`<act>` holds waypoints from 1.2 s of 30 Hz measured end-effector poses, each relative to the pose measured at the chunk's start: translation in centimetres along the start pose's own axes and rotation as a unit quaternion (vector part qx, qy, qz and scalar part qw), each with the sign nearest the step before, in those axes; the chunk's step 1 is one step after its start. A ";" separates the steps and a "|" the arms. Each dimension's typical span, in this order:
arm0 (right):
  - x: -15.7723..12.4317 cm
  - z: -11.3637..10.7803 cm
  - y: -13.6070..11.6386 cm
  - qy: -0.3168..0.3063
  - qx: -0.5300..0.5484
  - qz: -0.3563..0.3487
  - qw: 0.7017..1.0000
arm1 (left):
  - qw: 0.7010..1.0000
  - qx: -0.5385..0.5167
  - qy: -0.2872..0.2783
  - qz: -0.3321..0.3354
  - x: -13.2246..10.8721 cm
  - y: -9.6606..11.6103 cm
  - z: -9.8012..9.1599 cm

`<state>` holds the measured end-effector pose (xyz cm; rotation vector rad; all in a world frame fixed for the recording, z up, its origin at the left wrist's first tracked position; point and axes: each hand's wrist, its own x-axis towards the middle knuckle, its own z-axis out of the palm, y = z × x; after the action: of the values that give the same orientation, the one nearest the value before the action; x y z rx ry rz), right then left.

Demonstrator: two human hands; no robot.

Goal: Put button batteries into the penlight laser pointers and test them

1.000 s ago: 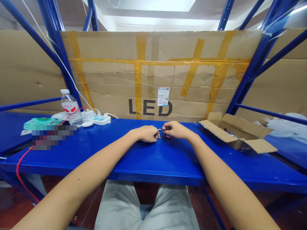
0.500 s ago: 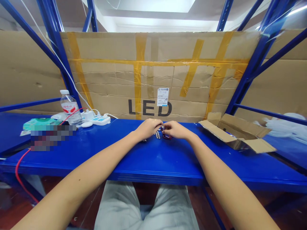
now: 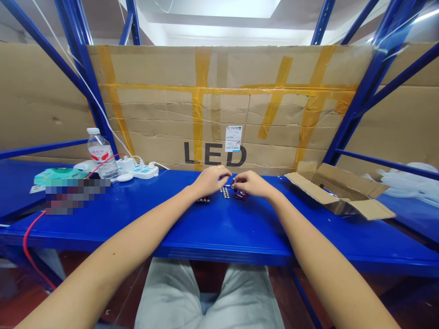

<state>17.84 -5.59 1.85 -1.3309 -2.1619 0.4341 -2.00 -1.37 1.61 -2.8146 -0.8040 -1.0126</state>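
Over the blue table, my left hand (image 3: 211, 179) has its thumb and fingers curved with a gap between them and nothing visible in it. Beside it, my right hand (image 3: 253, 183) pinches a small dark red metal piece (image 3: 234, 181), which looks like a carabiner; the fingers partly cover it. Below that hand lie several dark red carabiner-like loops (image 3: 241, 195). Small silvery round pieces (image 3: 225, 192) lie in rows between the hands. Under my left wrist is a row of small dark and shiny pieces (image 3: 204, 199), too small to name.
On the right of the blue table (image 3: 226, 233) stands an open cardboard box (image 3: 338, 192). A water bottle (image 3: 102, 157), a white power strip (image 3: 142, 171) and a green packet (image 3: 58, 176) are at the left. A large taped cardboard sheet (image 3: 164, 119) rises behind.
My left hand has drawn slightly away to the left from my right hand, and its fingers have parted. More of the small pieces now shows. The right hand stays nearly in place.
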 end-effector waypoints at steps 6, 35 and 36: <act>0.0 0.1 0.0 -0.001 -0.047 0.002 0.999 | 0.988 0.099 -0.075 -0.089 -0.2 -2.8 -0.5; 0.4 0.7 0.5 0.080 -0.042 -0.014 0.996 | 0.981 -0.055 0.015 -0.185 0.3 -2.4 -0.3; 0.4 0.7 0.4 0.080 -0.041 -0.017 0.996 | 0.978 -0.101 0.052 -0.173 0.4 -1.7 -0.3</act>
<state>17.56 -4.98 1.16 -1.3242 -2.0851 0.2187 -2.75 0.25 1.89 -2.8107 -1.2775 -1.3466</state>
